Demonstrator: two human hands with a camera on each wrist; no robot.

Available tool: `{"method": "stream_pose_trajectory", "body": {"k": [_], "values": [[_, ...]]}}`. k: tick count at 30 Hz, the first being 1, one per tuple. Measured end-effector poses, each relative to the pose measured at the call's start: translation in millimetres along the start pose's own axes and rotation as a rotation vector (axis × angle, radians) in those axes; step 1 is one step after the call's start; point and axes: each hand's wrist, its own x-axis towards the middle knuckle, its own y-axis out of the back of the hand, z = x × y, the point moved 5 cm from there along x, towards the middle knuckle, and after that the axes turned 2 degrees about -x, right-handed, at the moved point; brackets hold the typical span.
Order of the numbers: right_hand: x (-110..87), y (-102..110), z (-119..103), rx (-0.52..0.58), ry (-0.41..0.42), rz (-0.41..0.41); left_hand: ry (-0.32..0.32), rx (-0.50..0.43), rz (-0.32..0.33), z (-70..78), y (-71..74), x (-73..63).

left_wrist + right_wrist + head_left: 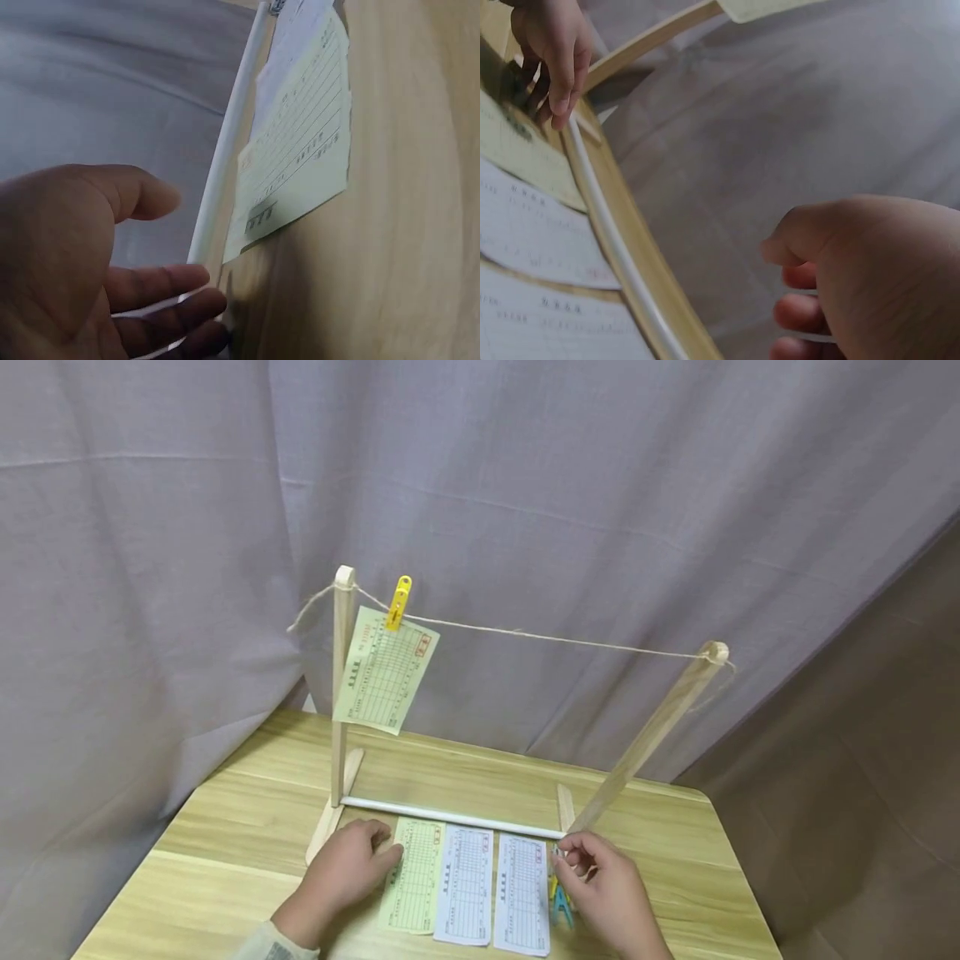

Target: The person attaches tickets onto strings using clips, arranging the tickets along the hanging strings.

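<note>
Beside the left edge of the light green form slip [412, 877], my left hand [348, 864] hovers with fingers loosely bent; in the left wrist view its thumb and fingers [169, 319] stand apart with nothing between them. My right hand [607, 885] is over the small clothespins, a teal one [562, 907] and a yellow one [553, 887], which it partly covers. Its thumb and fingers are loosely curled in the right wrist view, and nothing shows between them. Two white form slips [463, 885] [521, 893] lie right of the green one.
A wooden frame with a left post [340, 760] and a leaning right post [652, 735] carries a string [540, 636]. From it hangs another green slip [384, 672], held by a yellow clothespin [399, 602]. A white bar [450, 817] joins the posts low down, and a grey curtain [510, 485] hangs behind.
</note>
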Motion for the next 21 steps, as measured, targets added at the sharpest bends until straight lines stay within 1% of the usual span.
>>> {"method": "stream_pose_trajectory", "body": {"k": [2, 8, 11, 14, 16, 21], "values": [[-2.0, -3, 8, -0.02, -0.038, -0.025, -0.005, 0.049, 0.015, 0.9, -1.8, -0.3], [-6.7, -14, 33, -0.061, -0.15, -0.134, 0.029, 0.198, 0.05, 1.5, -13.9, 1.7], [-10.3, -21, 43, -0.064, -0.201, -0.193, 0.022, 0.256, 0.061, 3.4, -19.0, 1.7], [-14.8, -26, 51, -0.091, -0.254, -0.252, 0.009, 0.302, 0.062, 5.0, -23.1, 1.7], [-17.9, -29, 55, -0.123, -0.274, -0.282, 0.007, 0.322, 0.061, 5.4, -25.4, 1.6], [-24.0, -32, 61, -0.146, -0.314, -0.299, -0.002, 0.36, 0.062, 5.7, -28.3, 0.8]]}}
